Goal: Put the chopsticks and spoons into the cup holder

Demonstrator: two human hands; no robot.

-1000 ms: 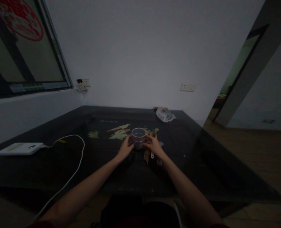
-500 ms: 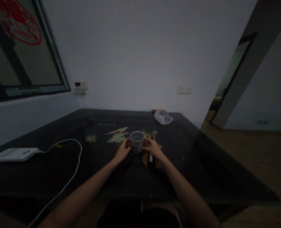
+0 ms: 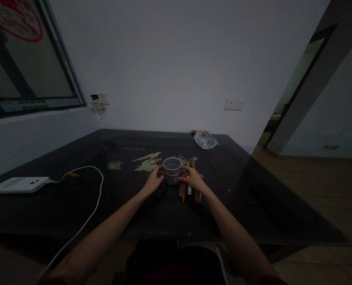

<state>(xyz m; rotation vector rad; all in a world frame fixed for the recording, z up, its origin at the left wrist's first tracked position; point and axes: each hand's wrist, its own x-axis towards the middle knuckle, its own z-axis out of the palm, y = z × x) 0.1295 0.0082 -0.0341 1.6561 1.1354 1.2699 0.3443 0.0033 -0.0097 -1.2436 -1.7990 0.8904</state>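
Observation:
A clear plastic cup (image 3: 172,171) stands upright on the dark table (image 3: 75,206), near its middle. My left hand (image 3: 154,181) wraps the cup's left side and my right hand (image 3: 192,179) wraps its right side, so both hold it. Just right of the cup, partly under my right hand, lies a bundle of brown sticks (image 3: 183,190) with a small white piece among them. The scene is dim.
A white flat device (image 3: 18,185) lies at the table's left, with a white cable (image 3: 89,206) running off the front edge. A crumpled clear bag (image 3: 205,139) sits at the far edge. Painted birds and leaves (image 3: 148,163) decorate the tabletop. A doorway opens at right.
Both hands stay round the cup. Only the camera has shifted a little.

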